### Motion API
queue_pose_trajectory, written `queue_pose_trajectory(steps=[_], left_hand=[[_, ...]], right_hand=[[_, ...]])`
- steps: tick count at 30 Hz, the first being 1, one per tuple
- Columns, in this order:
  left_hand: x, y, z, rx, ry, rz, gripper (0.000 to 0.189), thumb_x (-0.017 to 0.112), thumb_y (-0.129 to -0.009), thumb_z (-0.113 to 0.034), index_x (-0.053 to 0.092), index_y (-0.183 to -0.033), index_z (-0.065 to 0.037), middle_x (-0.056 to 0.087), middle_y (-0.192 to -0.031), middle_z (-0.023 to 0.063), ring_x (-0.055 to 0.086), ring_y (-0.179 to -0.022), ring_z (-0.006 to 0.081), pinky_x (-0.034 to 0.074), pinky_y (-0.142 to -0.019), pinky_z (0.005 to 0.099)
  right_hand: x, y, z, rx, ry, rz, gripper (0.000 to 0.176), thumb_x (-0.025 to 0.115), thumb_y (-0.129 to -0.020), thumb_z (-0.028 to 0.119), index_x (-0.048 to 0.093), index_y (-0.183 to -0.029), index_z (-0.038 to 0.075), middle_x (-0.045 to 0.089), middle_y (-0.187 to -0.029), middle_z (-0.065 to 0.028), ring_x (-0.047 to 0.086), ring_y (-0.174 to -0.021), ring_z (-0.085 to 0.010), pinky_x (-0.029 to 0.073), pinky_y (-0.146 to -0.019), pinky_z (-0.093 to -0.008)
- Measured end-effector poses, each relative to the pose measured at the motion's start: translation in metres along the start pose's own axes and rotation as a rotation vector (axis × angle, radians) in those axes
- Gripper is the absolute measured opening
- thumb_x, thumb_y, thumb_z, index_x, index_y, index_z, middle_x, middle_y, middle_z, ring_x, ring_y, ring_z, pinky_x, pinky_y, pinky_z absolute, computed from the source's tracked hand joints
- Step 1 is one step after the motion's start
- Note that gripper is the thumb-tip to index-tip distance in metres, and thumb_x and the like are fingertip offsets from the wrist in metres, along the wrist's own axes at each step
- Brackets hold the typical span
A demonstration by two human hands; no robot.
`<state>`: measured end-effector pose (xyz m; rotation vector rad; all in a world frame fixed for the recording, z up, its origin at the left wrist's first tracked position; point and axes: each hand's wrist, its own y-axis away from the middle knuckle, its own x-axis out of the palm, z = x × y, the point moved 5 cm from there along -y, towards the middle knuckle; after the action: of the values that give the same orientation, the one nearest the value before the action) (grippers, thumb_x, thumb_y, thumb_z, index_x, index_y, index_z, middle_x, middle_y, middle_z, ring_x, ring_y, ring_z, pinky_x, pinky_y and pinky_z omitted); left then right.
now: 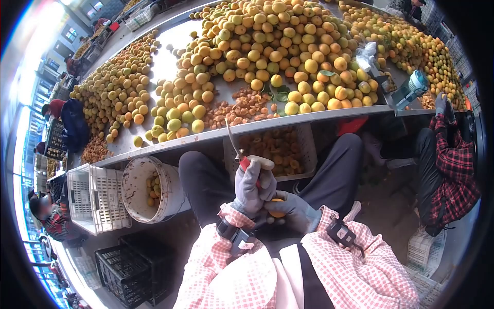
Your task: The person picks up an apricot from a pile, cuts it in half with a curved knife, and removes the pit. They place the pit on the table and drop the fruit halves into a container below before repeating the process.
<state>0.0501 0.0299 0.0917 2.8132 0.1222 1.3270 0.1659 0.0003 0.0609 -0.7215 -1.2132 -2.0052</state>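
Note:
My left hand [254,186], in a grey work glove, is closed around the red handle of a knife [244,162]. Its thin curved blade points up toward the table edge. Just below and to the right, my gloved right hand [296,212] grips an apricot [277,207], partly covered by the fingers. The two hands are close together above my lap. Behind them, under the table edge, a crate [312,149] holds what look like cut apricots [280,147].
Heaps of apricots [267,31] cover the metal table [206,138], with a pile of brown pits [239,109] near its edge. A white bucket [170,180] and white crate [110,198] stand left. A bottle [410,90] and a person in plaid [455,180] are right.

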Motion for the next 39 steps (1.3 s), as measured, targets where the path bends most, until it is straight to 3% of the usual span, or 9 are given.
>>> queue_pose_trajectory(steps=[5, 7, 11, 17, 22, 25, 27, 29, 39], left_hand=[[0.004, -0.009, -0.009, 0.1, -0.026, -0.098, 0.029, 0.055, -0.096, -0.034, 0.058, -0.103, -0.005, 0.053, -0.076, 0.0039, 0.052, -0.062, 0.0123, 0.04, -0.049, 0.0259], [0.004, -0.01, -0.016, 0.022, -0.013, -0.202, 0.031, 0.05, -0.098, -0.038, 0.06, -0.105, -0.009, 0.049, -0.071, 0.0006, 0.041, -0.054, 0.0085, 0.035, -0.048, 0.0253], [0.0, -0.012, -0.025, 0.063, 0.063, 0.017, 0.035, 0.043, -0.101, -0.037, 0.061, -0.104, -0.007, 0.042, -0.057, -0.0042, 0.027, -0.038, 0.0044, 0.023, -0.037, 0.0203], [0.003, -0.008, -0.02, 0.062, 0.135, 0.114, 0.041, 0.041, -0.101, -0.04, 0.061, -0.099, -0.005, 0.036, -0.05, -0.0046, 0.026, -0.034, 0.0037, 0.024, -0.033, 0.0206], [0.006, -0.004, -0.013, -0.048, 0.288, 0.26, 0.043, 0.041, -0.101, -0.043, 0.06, -0.101, -0.004, 0.039, -0.052, -0.0038, 0.03, -0.035, 0.0039, 0.027, -0.034, 0.0201], [0.018, -0.005, -0.009, -0.03, 0.234, 0.172, 0.043, 0.043, -0.1, -0.044, 0.058, -0.106, -0.004, 0.045, -0.059, -0.0028, 0.035, -0.038, 0.0044, 0.031, -0.038, 0.0189], [0.02, -0.007, -0.015, 0.059, -0.063, -0.339, 0.041, 0.044, -0.1, -0.043, 0.058, -0.109, -0.005, 0.048, -0.066, -0.0024, 0.038, -0.042, 0.0051, 0.031, -0.04, 0.0189], [0.004, -0.008, -0.012, 0.068, -0.094, -0.381, 0.039, 0.046, -0.099, -0.042, 0.058, -0.111, -0.006, 0.048, -0.067, -0.0028, 0.036, -0.042, 0.0046, 0.029, -0.04, 0.0195], [0.007, -0.001, -0.019, 0.089, 0.112, 0.037, 0.038, 0.044, -0.101, -0.038, 0.059, -0.098, -0.003, 0.046, -0.055, 0.0005, 0.03, -0.035, 0.0064, 0.026, -0.035, 0.0209]], right_hand=[[-0.011, 0.001, 0.003, -0.138, -0.036, -0.073, 0.025, 0.067, -0.085, 0.008, 0.057, -0.108, 0.006, 0.059, -0.086, 0.0004, 0.054, -0.072, -0.0065, 0.043, -0.064, -0.0208], [-0.011, 0.002, 0.016, -0.337, 0.324, -0.102, 0.024, 0.068, -0.086, 0.006, 0.056, -0.106, 0.005, 0.059, -0.094, -0.0005, 0.055, -0.08, -0.0073, 0.046, -0.073, -0.0215], [-0.002, 0.009, 0.022, -0.414, 0.364, -0.101, 0.029, 0.068, -0.085, 0.002, 0.054, -0.11, 0.008, 0.06, -0.097, -0.0039, 0.06, -0.078, -0.0103, 0.052, -0.068, -0.0224], [-0.003, 0.009, 0.012, -0.238, 0.266, -0.053, 0.041, 0.069, -0.086, 0.008, 0.051, -0.123, 0.005, 0.06, -0.102, -0.006, 0.062, -0.083, -0.012, 0.052, -0.068, -0.0211], [-0.007, 0.007, -0.003, 0.03, -0.004, 0.155, 0.042, 0.066, -0.09, 0.031, 0.052, -0.117, 0.002, 0.059, -0.1, -0.0043, 0.057, -0.08, -0.0093, 0.048, -0.067, -0.02], [-0.005, 0.011, 0.005, -0.058, 0.007, 0.054, 0.038, 0.068, -0.088, 0.026, 0.052, -0.115, 0.003, 0.058, -0.099, -0.0042, 0.057, -0.079, -0.008, 0.047, -0.066, -0.0195], [-0.008, 0.007, 0.006, -0.183, 0.131, -0.041, 0.037, 0.07, -0.087, 0.02, 0.052, -0.115, 0.004, 0.059, -0.098, -0.0049, 0.059, -0.076, -0.01, 0.048, -0.063, -0.0196], [-0.01, 0.007, 0.009, -0.304, 0.253, -0.134, 0.037, 0.071, -0.086, 0.015, 0.052, -0.116, 0.006, 0.06, -0.096, -0.0056, 0.062, -0.073, -0.0119, 0.049, -0.061, -0.0197], [0.006, 0.017, 0.011, -0.168, 0.28, -0.08, 0.044, 0.073, -0.085, 0.016, 0.048, -0.12, 0.008, 0.055, -0.09, -0.0023, 0.057, -0.067, -0.0089, 0.046, -0.056, -0.0195]])
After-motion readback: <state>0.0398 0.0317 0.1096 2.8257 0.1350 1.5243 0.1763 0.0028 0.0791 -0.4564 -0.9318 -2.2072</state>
